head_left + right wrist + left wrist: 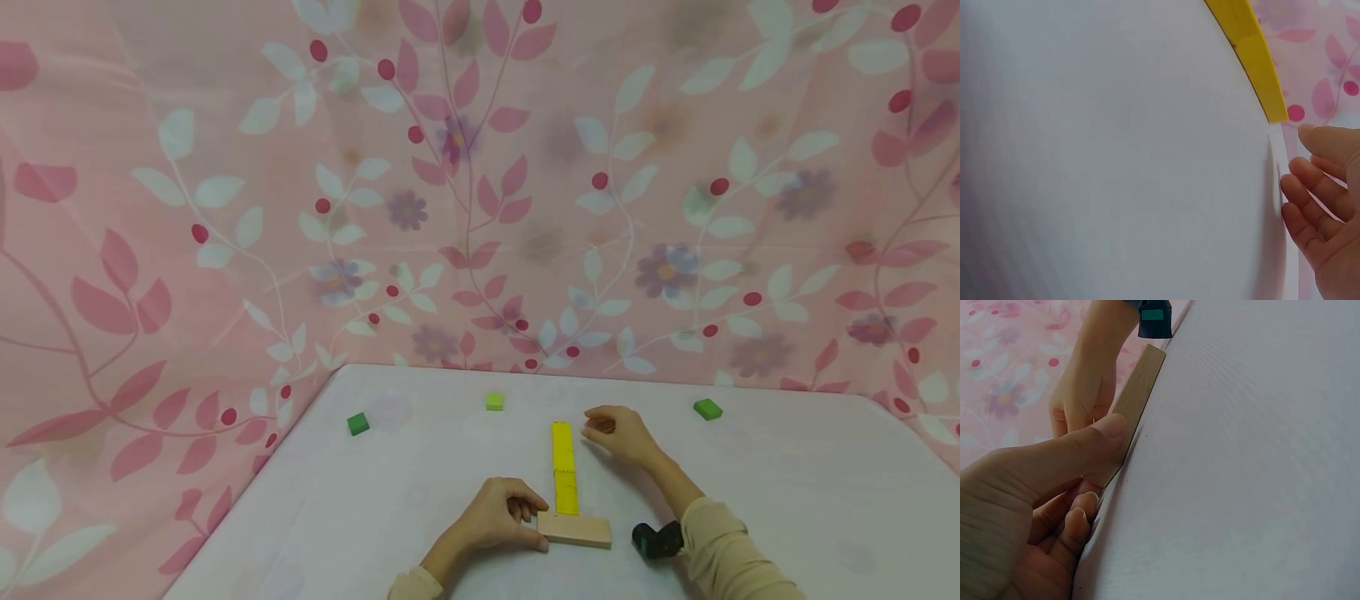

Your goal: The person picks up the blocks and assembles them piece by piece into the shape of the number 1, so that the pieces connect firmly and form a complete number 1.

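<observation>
A pale wooden block (574, 530) lies crosswise near the front of the table. My left hand (501, 512) pinches its left end; in the left wrist view the thumb (1110, 428) presses on the block's face. From the wooden block, two yellow blocks (565, 468) run end to end toward the back, their near end at or very close to it. Beside their far end is my right hand (621, 435), its fingers loosely bent and holding nothing. The right wrist view shows a gap between this hand (1329, 187) and the yellow blocks (1260, 69).
Toward the back stand a dark green block (358, 424) on the left, a light green block (494, 402) in the middle and a green block (708, 409) on the right. A black device (657, 540) is by the right wrist. Floral cloth (480, 208) hangs behind the table.
</observation>
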Motion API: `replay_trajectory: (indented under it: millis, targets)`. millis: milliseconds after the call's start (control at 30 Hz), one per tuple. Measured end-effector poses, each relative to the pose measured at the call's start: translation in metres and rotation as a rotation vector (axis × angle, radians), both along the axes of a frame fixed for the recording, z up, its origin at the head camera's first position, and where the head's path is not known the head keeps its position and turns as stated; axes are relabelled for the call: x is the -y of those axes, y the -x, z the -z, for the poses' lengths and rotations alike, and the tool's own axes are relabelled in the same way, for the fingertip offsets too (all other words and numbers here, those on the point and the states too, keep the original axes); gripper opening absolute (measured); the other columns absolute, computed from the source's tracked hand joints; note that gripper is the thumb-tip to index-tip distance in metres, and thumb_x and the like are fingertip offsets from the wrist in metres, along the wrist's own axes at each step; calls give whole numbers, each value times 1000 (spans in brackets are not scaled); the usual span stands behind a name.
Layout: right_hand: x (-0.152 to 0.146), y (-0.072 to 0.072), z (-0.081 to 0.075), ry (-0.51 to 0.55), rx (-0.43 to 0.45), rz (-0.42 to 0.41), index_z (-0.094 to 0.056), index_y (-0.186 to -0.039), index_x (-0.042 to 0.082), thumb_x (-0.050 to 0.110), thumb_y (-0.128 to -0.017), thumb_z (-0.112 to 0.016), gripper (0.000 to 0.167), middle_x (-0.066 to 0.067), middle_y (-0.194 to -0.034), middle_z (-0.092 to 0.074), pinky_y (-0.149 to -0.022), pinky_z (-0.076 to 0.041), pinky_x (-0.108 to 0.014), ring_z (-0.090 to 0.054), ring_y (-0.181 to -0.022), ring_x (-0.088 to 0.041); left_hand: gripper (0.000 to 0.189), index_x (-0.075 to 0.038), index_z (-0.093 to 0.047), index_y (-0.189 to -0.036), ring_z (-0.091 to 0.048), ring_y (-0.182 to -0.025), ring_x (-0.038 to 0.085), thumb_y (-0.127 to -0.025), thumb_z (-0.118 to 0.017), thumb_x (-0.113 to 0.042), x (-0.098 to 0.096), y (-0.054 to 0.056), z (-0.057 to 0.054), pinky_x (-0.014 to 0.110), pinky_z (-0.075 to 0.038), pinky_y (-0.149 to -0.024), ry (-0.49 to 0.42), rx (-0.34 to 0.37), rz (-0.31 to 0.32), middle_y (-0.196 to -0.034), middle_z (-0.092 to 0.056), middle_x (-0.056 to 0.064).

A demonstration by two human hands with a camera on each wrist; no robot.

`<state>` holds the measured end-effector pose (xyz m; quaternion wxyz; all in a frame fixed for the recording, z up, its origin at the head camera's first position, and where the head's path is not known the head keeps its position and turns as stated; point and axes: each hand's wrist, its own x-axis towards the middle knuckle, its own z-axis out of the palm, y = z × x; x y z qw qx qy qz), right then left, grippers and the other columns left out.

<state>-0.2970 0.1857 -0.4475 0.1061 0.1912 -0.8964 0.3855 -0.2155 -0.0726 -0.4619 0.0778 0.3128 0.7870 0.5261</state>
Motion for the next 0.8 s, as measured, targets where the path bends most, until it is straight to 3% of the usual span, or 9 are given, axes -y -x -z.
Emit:
replay_trajectory:
  millis: [267,800]
  targets:
    - [-19,4,-3,13,29,71,-66,-100,-8,9,-82,-71,26,-8,-80,-66,-65,-49,-24,-58,-71,-18,33,-2,-73,-90,-47,-56,-3,-61,-87,-9,0,0,1,13,-42,-51,-10,4,-5,-70,-61,-8]
    - [-71,1,0,-19,5,185,-66,-98,-9,8,-81,-71,24,-10,-78,-67,-65,-49,-27,-62,-73,-21,32,0,-72,-88,-47,-56,-2,-62,-87,-8,0,0,0,13,-41,-51,-13,22,-7,-69,-60,-7]
